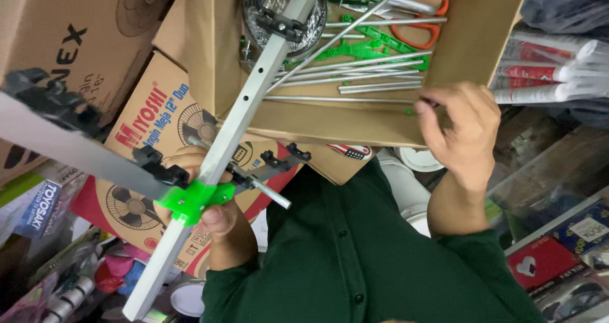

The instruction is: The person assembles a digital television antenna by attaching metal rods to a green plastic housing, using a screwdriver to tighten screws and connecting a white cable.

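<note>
Gripping the grey bar (pixel 235 126) at its green joint (pixel 190 200), left hand (pixel 212 218) closed; right hand (pixel 460 129) pinches a thin rod (pixel 342 99); bar may swing, snagging the box (pixel 355 129).

The long square silver-grey metal bar (pixel 228 139) has a dull brushed finish, and the bright green plastic bracket (pixel 190 200) clamped on it looks smooth and slightly glossy. Black plastic clips (pixel 280 25) on the bar are matt. In the open brown cardboard box (pixel 469 37), of plain matt rough paperboard, lie thin round silver metal rods (pixel 374 82) with a soft sheen, and scissors with shiny orange plastic handles (pixel 422 15). The dark green shirt (pixel 368 259) is matt woven cloth with small glossy buttons. The printed fan cartons (pixel 136 139) show a smoother, faintly glossy face.
</note>
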